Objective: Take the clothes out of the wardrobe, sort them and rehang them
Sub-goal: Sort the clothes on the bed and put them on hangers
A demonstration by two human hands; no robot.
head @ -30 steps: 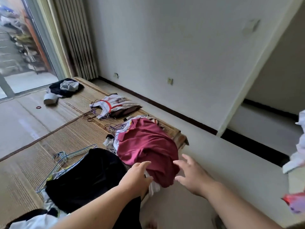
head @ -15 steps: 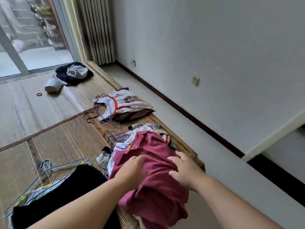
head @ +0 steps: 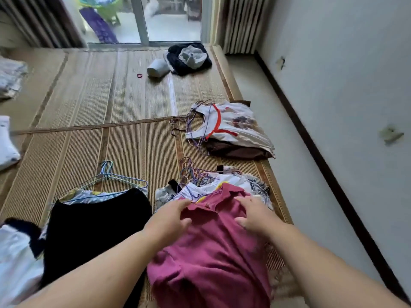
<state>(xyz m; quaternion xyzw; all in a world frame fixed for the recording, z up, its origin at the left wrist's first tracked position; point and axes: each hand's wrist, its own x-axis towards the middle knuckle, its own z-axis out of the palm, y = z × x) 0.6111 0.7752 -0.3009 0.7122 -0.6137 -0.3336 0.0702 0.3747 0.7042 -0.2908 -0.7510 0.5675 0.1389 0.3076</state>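
Observation:
A maroon collared shirt [head: 213, 252] lies on top of a pile of patterned white clothes on wire hangers [head: 224, 181] at the mat's near right corner. My left hand [head: 171, 218] rests on the shirt's left shoulder with fingers spread at the collar. My right hand [head: 255, 213] presses flat on the right shoulder. A black garment [head: 93, 227] on a blue wire hanger [head: 111, 176] lies to the left. Further away sits a white top with red trim [head: 229, 126] over a brown garment, with hangers beside it.
All piles lie on a woven straw mat [head: 111, 103]. A dark and grey clothes heap [head: 189, 57] and a white cup-like object [head: 156, 67] sit near the glass door. White cloth [head: 15, 261] is at the lower left. A bare floor strip runs along the right wall [head: 355, 85].
My view has swung left toward the glass door. Both hands moved from the shirt's lower part up to its collar and shoulders.

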